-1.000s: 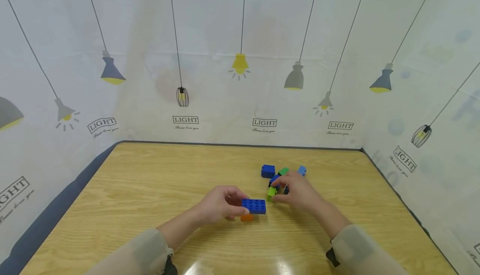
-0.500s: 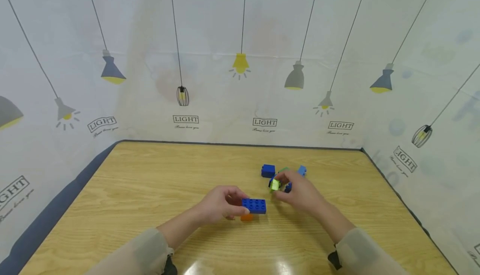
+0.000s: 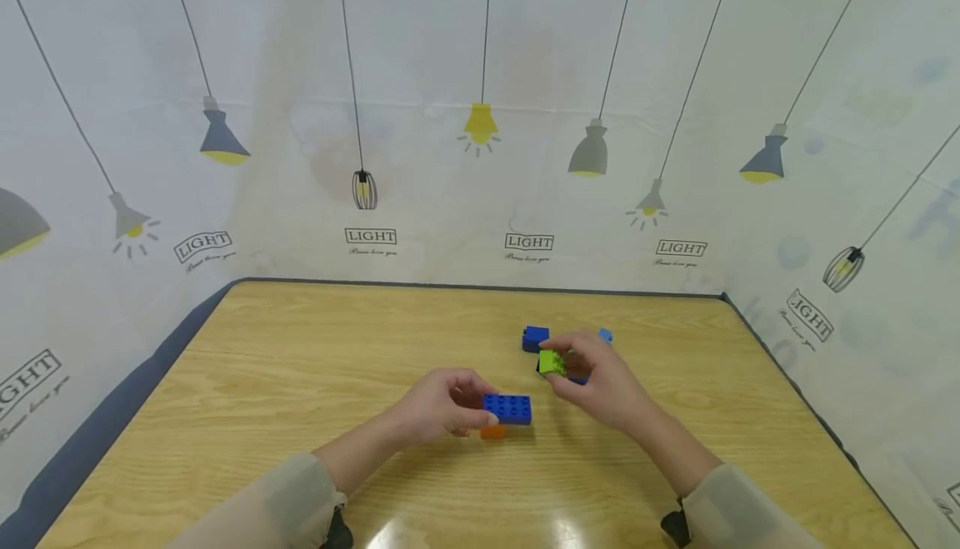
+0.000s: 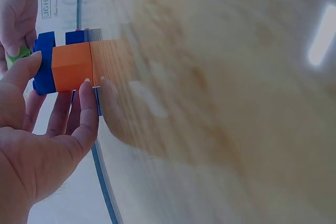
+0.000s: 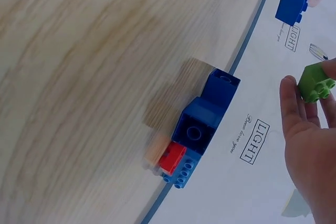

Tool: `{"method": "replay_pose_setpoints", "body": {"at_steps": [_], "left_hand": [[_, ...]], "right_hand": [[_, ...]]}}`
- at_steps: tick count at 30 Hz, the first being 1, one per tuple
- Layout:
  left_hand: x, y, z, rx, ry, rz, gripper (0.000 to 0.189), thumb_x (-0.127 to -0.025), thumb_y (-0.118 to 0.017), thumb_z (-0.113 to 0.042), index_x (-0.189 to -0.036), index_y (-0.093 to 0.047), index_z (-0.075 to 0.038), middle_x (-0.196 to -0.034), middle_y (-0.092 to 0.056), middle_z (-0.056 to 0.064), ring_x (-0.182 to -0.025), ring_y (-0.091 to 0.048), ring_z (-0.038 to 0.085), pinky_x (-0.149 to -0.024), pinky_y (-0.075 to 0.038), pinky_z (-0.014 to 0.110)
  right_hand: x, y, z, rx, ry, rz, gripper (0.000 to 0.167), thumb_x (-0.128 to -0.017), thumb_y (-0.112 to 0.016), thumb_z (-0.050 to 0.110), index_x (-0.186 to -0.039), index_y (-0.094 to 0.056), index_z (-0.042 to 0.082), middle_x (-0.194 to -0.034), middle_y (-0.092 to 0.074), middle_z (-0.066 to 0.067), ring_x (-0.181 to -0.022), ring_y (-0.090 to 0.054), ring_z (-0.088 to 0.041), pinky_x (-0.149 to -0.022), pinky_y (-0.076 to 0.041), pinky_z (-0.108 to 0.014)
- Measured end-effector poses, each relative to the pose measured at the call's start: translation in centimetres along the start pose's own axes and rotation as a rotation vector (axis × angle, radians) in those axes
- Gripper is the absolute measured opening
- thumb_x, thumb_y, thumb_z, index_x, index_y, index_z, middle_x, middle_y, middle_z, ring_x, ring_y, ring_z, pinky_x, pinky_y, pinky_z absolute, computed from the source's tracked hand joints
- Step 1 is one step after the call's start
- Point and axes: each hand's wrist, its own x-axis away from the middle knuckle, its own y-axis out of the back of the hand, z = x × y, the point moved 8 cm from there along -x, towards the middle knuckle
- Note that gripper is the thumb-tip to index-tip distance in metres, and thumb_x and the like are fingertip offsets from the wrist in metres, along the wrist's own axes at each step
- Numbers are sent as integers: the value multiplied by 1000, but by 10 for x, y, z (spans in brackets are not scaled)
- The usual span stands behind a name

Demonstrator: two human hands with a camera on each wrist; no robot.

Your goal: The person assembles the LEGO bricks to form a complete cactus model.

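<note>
My left hand [image 3: 442, 406] holds a blue eight-stud toy brick [image 3: 507, 408] near the middle of the table. Directly under it is an orange brick [image 4: 72, 67], joined to the blue one in the left wrist view; the thumb lies on the blue brick and a fingertip on the orange. To the right, my right hand [image 3: 606, 381] pinches a lime green brick [image 3: 551, 362] between thumb and fingers. Studs show on one side of that green brick in the right wrist view, and it is raised off the table. My right hand partly covers the loose bricks behind it.
Behind the right hand lie a dark blue brick [image 3: 536, 338] and a light blue one [image 3: 605, 336]. In the right wrist view a red brick [image 5: 172, 157] sits among several blue ones. A printed cloth [image 3: 450, 216] closes off the table's [image 3: 337, 349] back and sides.
My right hand has lifted the green brick and turned it, so its studs now point rightward. The left hand has stayed in place with the blue and orange bricks.
</note>
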Motion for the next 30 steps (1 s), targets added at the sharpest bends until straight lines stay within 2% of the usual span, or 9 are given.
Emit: {"method": "replay_pose_setpoints", "body": {"at_steps": [4,9,15,22,27,30], "left_hand": [[-1,0,1,-6,-1,-1,28,-98,-86,-20,-124,-78,-12,-112,-77,6,-94,-71,18,-76,-64,34],[-2,1,2,-11,-6,2,27,-98,-85,-21,-123,-78,-13,-111,-77,5,-94,-71,19,-76,-64,34],[-1,0,1,-1,-19,6,29,-98,-85,-18,-125,-77,-9,-110,-78,6,-91,-71,17,-74,-62,33],[-1,0,1,-11,-20,0,29,-98,-85,-19,-124,-77,-9,-111,-78,7,-91,-71,17,-73,-61,32],[-2,1,2,-15,-15,-4,27,-98,-85,-20,-121,-76,-10,-111,-77,6,-93,-71,17,-75,-62,32],[-2,1,2,-13,-19,-4,24,-98,-85,-20,-117,-76,-10,-111,-76,6,-93,-71,18,-75,-63,32]], "right_hand": [[0,-5,7,-53,41,17,44,-99,-79,8,-142,-70,12,-124,-64,-11,-109,-69,-21,-97,-64,-34],[-1,-13,11,-100,25,46,42,-100,-80,10,-140,-66,8,-129,-67,-12,-114,-73,-23,-98,-64,-34],[-3,-23,14,-132,28,74,40,-100,-81,13,-138,-71,12,-130,-70,-9,-116,-75,-23,-100,-63,-31],[-4,-32,21,-123,48,107,42,-102,-78,11,-143,-70,9,-136,-72,-10,-120,-75,-26,-105,-62,-41],[-5,-38,23,-119,41,140,36,-102,-81,20,-137,-74,19,-135,-74,-2,-124,-72,-24,-110,-60,-49],[-4,-43,26,-107,69,169,33,-100,-83,23,-133,-77,23,-133,-76,2,-125,-71,-25,-110,-58,-55]]}}
